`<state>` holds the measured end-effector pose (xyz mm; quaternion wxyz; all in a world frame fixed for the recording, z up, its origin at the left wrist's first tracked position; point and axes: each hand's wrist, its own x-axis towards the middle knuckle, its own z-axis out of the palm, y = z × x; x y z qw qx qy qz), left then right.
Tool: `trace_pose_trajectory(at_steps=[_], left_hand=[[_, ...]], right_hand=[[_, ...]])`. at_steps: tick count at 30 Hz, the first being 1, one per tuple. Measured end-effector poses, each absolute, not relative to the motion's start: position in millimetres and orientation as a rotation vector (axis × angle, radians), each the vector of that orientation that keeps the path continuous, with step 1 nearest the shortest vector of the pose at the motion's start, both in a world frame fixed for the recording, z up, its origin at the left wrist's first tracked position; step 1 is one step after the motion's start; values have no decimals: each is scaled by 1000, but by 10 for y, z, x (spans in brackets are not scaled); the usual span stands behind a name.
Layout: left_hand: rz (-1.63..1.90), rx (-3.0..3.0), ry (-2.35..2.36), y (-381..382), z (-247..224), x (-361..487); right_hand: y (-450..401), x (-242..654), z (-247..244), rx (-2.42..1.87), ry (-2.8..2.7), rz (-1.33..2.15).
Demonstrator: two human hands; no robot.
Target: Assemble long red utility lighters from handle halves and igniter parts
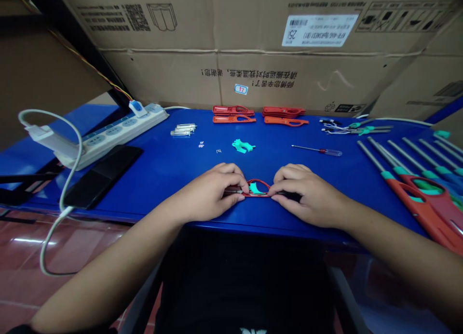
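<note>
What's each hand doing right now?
Left hand: closed, holding the red plastic lighter handle.
Right hand: closed, holding its other end.

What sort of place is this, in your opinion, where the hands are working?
Probably a small assembly workshop: cardboard cartons stand behind a blue worktable, which holds rows of red plastic housing halves, long lighter-like tools and a small screwdriver.

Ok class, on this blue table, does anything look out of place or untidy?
The white cable looks odd: it droops off the front edge of the blue table beside the black smartphone, looping loosely towards the red tiled floor, unlike the neatly laid parts.
</note>
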<state>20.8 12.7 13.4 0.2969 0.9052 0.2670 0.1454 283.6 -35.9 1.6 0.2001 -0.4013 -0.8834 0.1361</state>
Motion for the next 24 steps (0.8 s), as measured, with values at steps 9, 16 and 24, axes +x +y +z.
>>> trace_pose_trajectory(at_steps=[9,16,24], left_hand=[[361,2549,631,149,152,185],[365,2573,586,189,149,138],[410,2534,555,183,146,128]], right_hand=[[-364,2827,36,-1139,-2485,397],[-367,2845,24,-1136,-2486,383],[-348,2858,40,-1106,-2468,365]])
